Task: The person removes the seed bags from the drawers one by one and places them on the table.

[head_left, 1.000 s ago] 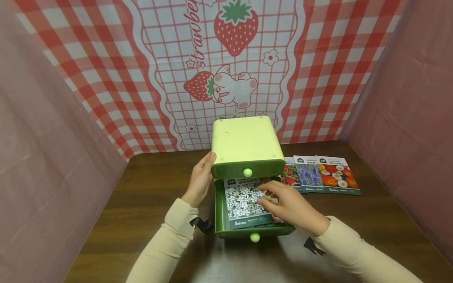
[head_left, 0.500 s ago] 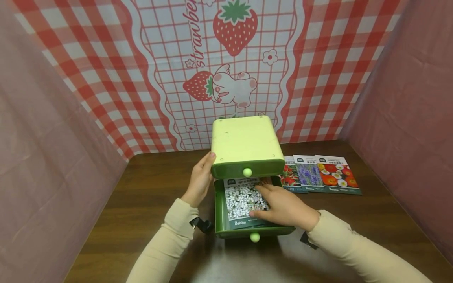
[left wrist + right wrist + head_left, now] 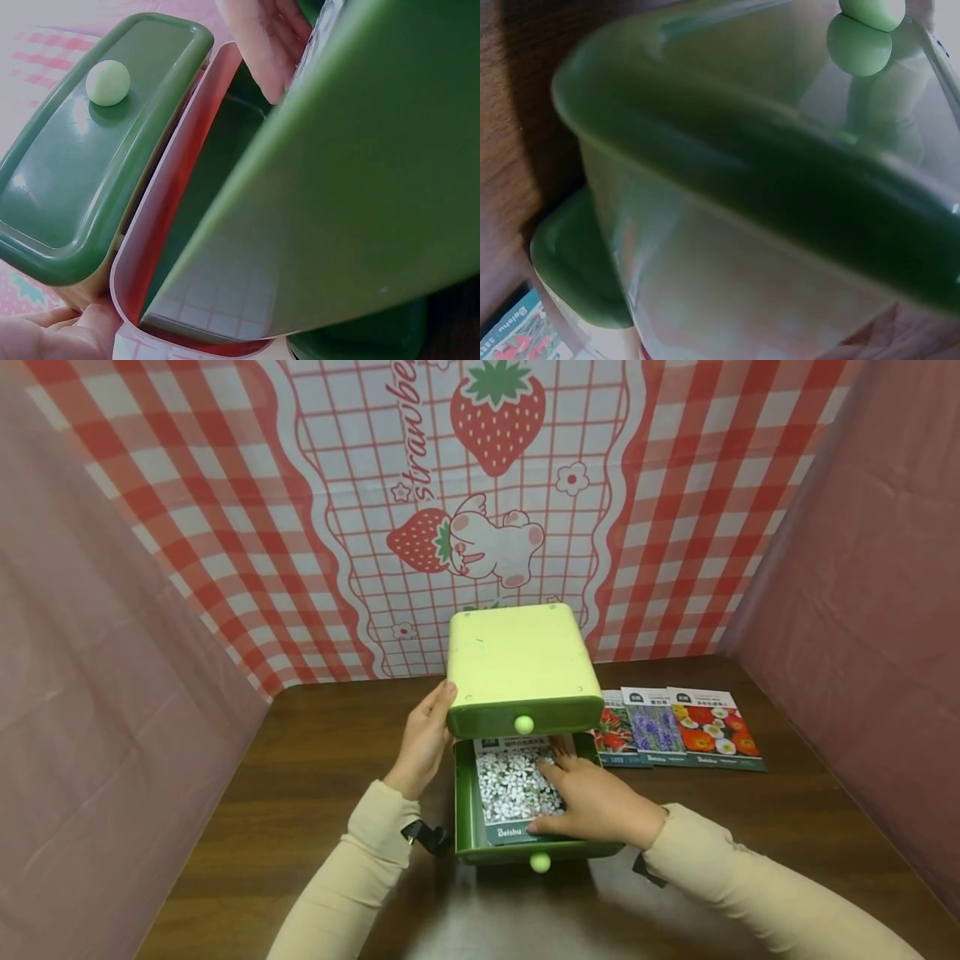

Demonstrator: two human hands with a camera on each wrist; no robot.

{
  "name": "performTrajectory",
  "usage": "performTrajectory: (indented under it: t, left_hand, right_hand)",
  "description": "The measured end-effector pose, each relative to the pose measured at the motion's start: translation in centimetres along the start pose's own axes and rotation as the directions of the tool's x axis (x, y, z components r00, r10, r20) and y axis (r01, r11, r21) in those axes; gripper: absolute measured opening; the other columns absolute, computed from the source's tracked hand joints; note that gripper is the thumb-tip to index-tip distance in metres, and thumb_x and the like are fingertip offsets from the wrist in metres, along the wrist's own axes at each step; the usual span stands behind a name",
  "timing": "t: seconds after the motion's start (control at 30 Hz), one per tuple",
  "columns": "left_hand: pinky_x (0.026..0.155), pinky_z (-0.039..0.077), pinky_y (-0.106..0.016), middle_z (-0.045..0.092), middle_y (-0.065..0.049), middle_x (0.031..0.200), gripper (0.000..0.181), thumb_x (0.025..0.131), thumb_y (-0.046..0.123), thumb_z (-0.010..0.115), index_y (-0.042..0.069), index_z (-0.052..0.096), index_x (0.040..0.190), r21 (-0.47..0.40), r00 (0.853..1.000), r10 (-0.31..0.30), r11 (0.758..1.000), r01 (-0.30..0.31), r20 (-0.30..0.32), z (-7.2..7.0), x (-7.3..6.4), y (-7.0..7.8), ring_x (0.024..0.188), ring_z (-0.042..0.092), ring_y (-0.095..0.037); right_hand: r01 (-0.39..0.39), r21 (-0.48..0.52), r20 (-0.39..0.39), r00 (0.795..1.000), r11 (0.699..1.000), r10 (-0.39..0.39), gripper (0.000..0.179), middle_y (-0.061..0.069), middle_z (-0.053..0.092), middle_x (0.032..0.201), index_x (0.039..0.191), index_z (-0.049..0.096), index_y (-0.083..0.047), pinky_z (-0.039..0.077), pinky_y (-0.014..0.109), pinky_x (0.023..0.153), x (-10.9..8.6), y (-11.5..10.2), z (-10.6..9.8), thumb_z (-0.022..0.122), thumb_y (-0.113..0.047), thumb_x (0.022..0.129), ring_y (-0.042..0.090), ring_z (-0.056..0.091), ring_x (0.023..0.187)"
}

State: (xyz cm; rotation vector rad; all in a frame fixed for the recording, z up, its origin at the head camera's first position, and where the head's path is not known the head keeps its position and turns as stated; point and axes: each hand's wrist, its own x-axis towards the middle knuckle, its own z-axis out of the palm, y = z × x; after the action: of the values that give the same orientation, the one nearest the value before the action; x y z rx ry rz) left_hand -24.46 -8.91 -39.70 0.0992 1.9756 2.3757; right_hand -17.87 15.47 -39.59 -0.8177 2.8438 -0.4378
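A pale-green cabinet (image 3: 521, 652) with dark-green drawers stands on the table; its upper drawer (image 3: 483, 720) is pushed in. Below that, another drawer (image 3: 498, 857) is pulled out, holding flower packets; on top lies a white-flowered packet (image 3: 510, 785) marked Beishu. My right hand (image 3: 600, 802) lies over the packet's right side, fingers extended and thumb on its lower part; its fingertips are partly lost against the packets. My left hand (image 3: 420, 743) rests against the cabinet's left side near the upper front corner. Its other fingers are hidden behind that side.
Right of the cabinet, overlapping packets lie on the brown table (image 3: 315, 793): red flowers (image 3: 615, 735), purple flowers (image 3: 654, 728), orange and white flowers (image 3: 717, 733). A lower drawer (image 3: 577, 262) shows beneath the pulled-out one. A strawberry-print cloth (image 3: 360, 527) hangs behind.
My right hand has come down from above the packets onto the white-flowered one, shifting left, and its fingers have spread flatter. My left hand and the cabinet have stayed in place.
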Motion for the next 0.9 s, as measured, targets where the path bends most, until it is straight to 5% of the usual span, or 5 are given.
performTrajectory:
  t: [0.77,0.9]
  left_hand:
    - [0.112,0.042,-0.040,0.037,-0.007,0.156,0.066,0.101,0.045,0.050,0.009,0.031,0.154,-0.032,1.000,-0.008,0.999,0.008,-0.005,0.1,0.1,0.1,0.135,0.048,-0.025]
    - [0.111,0.043,-0.039,0.038,-0.006,0.156,0.065,0.101,0.044,0.050,0.009,0.032,0.153,-0.042,1.000,-0.014,0.999,0.014,-0.012,0.2,0.1,0.1,0.135,0.049,-0.026]
  right_hand:
    - [-0.100,0.191,-0.049,0.993,0.976,0.111,0.092,0.027,0.053,0.135,0.139,0.051,0.003,0.052,0.050,0.092,1.1,0.3,0.3,0.083,-0.051,0.072,0.036,0.055,0.117]
    - [-0.115,0.314,-0.020,0.992,0.942,0.127,0.092,0.023,0.058,0.121,0.143,0.045,0.005,0.053,0.040,0.071,1.4,0.6,0.2,0.084,-0.041,0.074,0.026,0.063,0.089]
